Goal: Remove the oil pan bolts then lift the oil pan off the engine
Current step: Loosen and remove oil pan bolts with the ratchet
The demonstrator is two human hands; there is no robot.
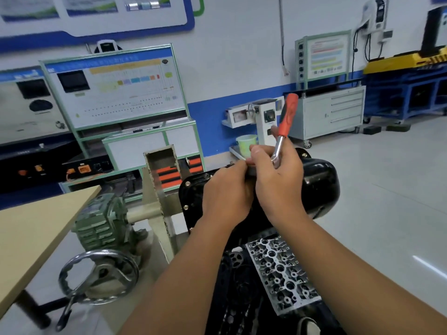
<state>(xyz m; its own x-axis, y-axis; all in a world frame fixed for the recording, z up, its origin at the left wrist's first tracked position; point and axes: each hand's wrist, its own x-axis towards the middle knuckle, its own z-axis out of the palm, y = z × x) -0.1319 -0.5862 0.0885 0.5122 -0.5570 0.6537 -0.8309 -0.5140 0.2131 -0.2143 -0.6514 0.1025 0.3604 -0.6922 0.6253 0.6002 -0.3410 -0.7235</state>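
Glossy black stamped-steel oil pan [314, 180] seated on upturned engine on stand, gold flange bolts [186, 207] in place along near edge. Right hand [278, 180] gripping chrome ratchet with red-and-black handle [286, 122] near its head, handle tilted upward. Left hand [226, 194] curled against ratchet head, pinching something small there; contents not discernible, likely socket fitment. Risks: poorly seated socket slipping and rounding a bolt head; loosened bolts dropping into exposed aluminium cylinder head [280, 272] below.
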